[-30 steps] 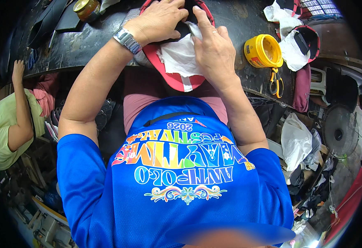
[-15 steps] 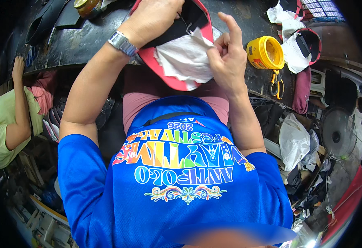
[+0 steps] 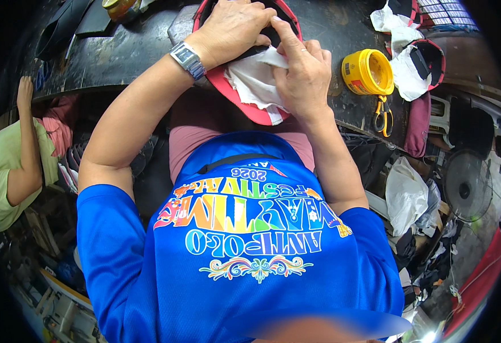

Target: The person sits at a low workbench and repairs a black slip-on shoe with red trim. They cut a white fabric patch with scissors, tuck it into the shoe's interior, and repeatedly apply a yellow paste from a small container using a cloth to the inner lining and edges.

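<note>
A red cap (image 3: 240, 103) with a dark inside lies upside down at the table's near edge, its brim toward me. White cloth-like lining (image 3: 253, 77) spreads from inside it over the brim. My left hand (image 3: 236, 28), a metal watch on its wrist, reaches over the cap's opening with fingers bent at the inner far right side. My right hand (image 3: 305, 77) is at the cap's right side, thumb by the white lining and index finger stretched up to the left fingertips. Its other fingers curl behind the rim. What the left fingertips pinch is hidden.
On the dark table (image 3: 130, 57) to the right stand an open yellow tub (image 3: 367, 72) and orange-handled scissors (image 3: 383, 117). Beyond them lie more red caps (image 3: 436, 66) with white lining. A jar (image 3: 119, 8) is far left. Another person's arm (image 3: 27, 131) rests at the left; a fan (image 3: 466, 186) is right.
My right hand has moved up and left, its index finger now meeting my left fingers. My left hand has shifted slightly right, and the cap has moved a little right with it.
</note>
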`<control>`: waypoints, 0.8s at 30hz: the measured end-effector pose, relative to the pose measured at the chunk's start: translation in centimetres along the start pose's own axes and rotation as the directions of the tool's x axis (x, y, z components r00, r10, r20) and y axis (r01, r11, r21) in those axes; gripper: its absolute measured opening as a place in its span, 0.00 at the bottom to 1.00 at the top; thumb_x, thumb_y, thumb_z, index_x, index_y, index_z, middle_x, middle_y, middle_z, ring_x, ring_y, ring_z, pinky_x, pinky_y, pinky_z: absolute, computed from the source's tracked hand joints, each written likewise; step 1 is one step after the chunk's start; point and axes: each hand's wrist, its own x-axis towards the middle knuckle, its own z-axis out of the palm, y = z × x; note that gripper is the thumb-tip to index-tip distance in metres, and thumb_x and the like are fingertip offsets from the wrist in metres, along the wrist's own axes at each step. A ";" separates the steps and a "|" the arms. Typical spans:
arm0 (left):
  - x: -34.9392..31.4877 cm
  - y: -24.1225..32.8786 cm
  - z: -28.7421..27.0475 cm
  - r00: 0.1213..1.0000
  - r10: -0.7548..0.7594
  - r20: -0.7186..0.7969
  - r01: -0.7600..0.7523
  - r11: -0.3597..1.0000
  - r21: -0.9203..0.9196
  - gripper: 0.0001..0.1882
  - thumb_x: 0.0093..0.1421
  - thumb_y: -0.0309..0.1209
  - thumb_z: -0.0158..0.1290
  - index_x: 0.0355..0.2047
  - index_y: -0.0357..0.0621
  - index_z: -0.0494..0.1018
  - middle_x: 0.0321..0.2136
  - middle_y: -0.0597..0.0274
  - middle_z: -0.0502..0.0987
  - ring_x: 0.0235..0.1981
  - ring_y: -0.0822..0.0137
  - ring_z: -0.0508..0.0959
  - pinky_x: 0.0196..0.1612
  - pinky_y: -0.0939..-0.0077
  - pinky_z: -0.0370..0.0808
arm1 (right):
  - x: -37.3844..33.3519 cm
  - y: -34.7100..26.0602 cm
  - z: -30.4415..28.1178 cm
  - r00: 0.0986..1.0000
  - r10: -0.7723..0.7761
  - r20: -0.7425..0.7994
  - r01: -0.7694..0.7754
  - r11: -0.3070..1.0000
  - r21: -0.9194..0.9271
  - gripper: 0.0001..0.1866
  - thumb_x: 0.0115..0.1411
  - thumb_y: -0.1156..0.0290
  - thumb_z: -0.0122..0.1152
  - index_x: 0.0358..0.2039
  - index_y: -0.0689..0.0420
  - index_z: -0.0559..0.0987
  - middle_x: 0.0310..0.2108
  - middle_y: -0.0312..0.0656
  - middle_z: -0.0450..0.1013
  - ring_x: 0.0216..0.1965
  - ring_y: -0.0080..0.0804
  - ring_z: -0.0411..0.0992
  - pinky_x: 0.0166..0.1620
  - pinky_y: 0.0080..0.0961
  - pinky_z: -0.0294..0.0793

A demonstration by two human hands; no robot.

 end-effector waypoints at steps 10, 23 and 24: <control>0.2 0.3 1.8 0.990 0.139 -0.028 -0.140 0.990 -0.017 0.19 0.55 0.34 0.63 0.47 0.46 0.75 0.43 0.57 0.77 0.48 0.53 0.77 0.55 0.52 0.71 | -1.4 2.9 0.0 0.941 0.336 -0.044 -0.308 0.902 0.301 0.42 0.57 0.84 0.63 0.72 0.50 0.62 0.25 0.34 0.74 0.26 0.17 0.71 0.33 0.18 0.75; -0.1 0.9 1.9 0.976 0.216 0.019 -0.210 0.964 -0.163 0.15 0.61 0.29 0.56 0.48 0.51 0.79 0.38 0.58 0.81 0.41 0.52 0.83 0.44 0.59 0.80 | -1.4 4.2 0.5 0.919 0.393 -0.043 -0.373 0.897 0.237 0.42 0.60 0.79 0.65 0.73 0.49 0.59 0.22 0.38 0.73 0.23 0.22 0.73 0.31 0.21 0.75; -0.1 1.0 1.9 0.975 0.218 0.036 -0.211 0.967 -0.146 0.16 0.61 0.30 0.56 0.50 0.52 0.79 0.38 0.58 0.81 0.41 0.52 0.83 0.44 0.59 0.81 | -1.4 4.5 0.6 0.918 0.389 -0.074 -0.362 0.900 0.241 0.42 0.60 0.79 0.65 0.73 0.50 0.59 0.21 0.37 0.73 0.23 0.22 0.73 0.30 0.20 0.75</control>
